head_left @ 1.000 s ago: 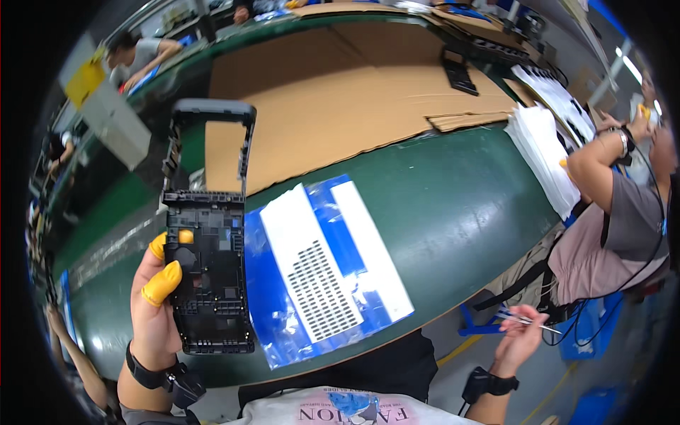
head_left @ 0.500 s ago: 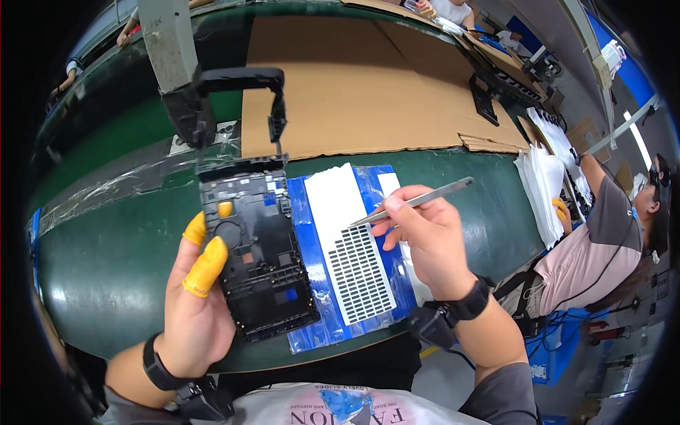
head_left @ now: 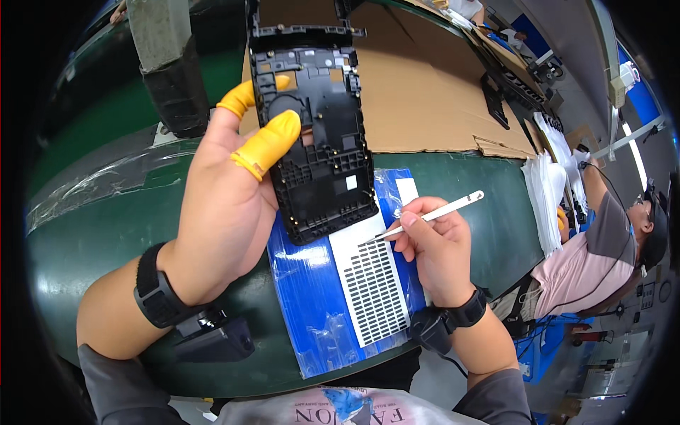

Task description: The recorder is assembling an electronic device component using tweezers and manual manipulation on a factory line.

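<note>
My left hand [head_left: 241,170], with yellow finger cots on the thumb and a finger, grips the left edge of a black plastic housing [head_left: 322,166]. The housing is raised over the table and has ribs, small cut-outs and a handle-like frame running past the top of the picture. In my right hand [head_left: 443,244] is a pair of metal tweezers [head_left: 446,208], pinched between thumb and fingers. Their tips are at the upper rows of small dark rectangular stickers on a white sheet [head_left: 375,283]. The housing hides the sheet's upper part.
The sheet lies on a blue taped board [head_left: 304,304] on the green table [head_left: 85,234]. Large brown cardboard [head_left: 425,99] covers the table's far side. A grey post [head_left: 163,42] rises at the left. White bags [head_left: 542,198] and a seated co-worker [head_left: 588,262] are at the right.
My left hand has lifted the housing up and to the right, now over the sheet's upper part. The tweezers have turned in my right hand, their tips still by the stickers.
</note>
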A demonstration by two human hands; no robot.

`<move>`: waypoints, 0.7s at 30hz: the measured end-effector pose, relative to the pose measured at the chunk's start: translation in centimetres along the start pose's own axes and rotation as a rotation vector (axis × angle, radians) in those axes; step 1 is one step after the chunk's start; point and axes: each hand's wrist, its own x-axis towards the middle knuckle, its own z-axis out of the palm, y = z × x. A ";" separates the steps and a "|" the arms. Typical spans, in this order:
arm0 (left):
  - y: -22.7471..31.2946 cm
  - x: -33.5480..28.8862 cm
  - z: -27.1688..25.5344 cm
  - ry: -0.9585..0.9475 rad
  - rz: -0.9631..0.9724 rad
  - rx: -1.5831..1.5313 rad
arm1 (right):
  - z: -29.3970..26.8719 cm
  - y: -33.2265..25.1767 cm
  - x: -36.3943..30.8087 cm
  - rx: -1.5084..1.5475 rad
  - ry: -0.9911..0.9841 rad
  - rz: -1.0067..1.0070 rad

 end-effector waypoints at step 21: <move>-0.4 -1.5 0.3 -0.035 -0.366 -0.269 | 4.3 -5.0 0.0 0.109 -0.125 -0.378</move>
